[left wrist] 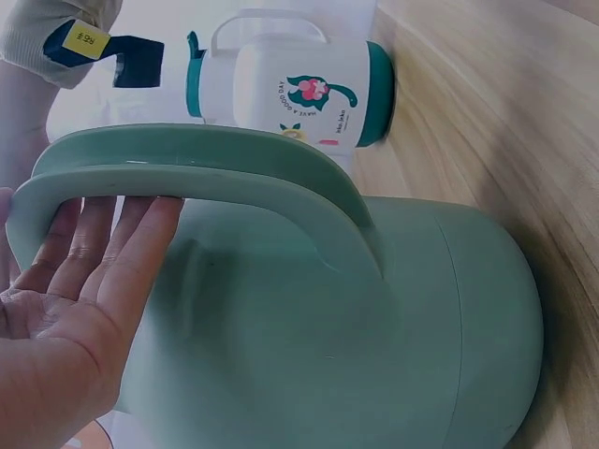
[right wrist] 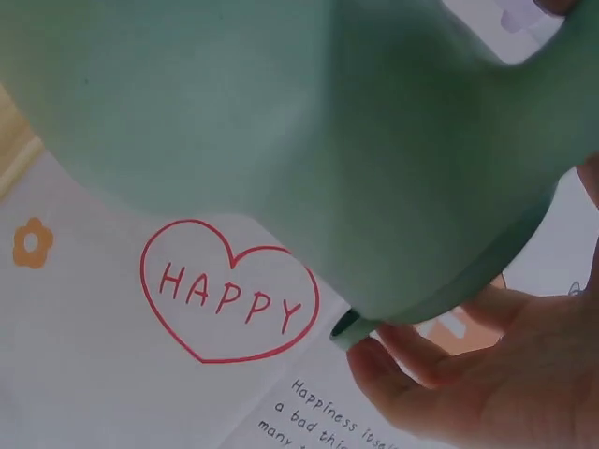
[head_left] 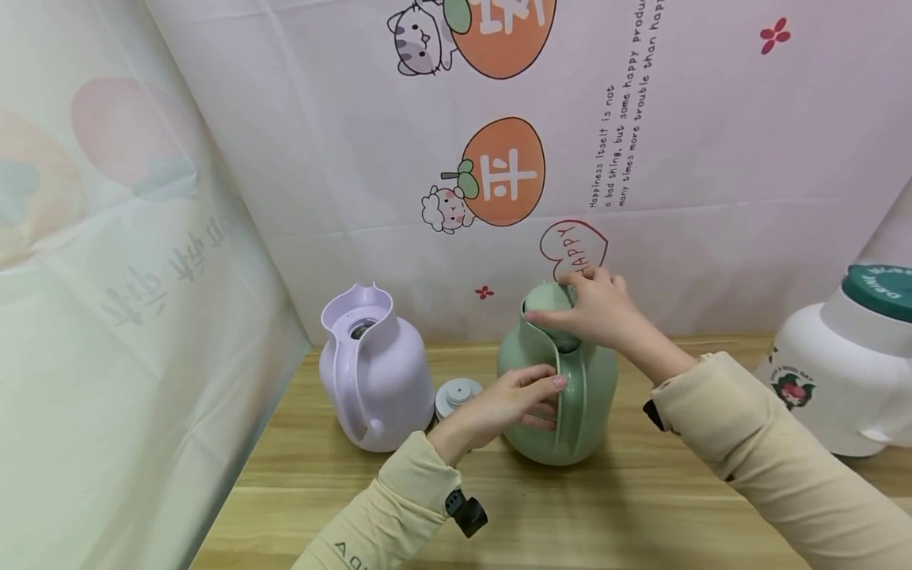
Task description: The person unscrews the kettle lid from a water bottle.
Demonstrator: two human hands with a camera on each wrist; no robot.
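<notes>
Pinching lid (head_left: 547, 298) with right hand (head_left: 600, 309), gripping handle (head_left: 571, 408) with left hand (head_left: 507, 405) at lower centre, seemingly with green jug (head_left: 600, 400) steadied but lid unfinished.

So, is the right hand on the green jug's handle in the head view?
No, the right hand is at the green jug's top; the left hand is at its handle.

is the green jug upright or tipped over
Upright: in the head view, the green jug stands on its base on the wooden table, not lying on its side.
</notes>
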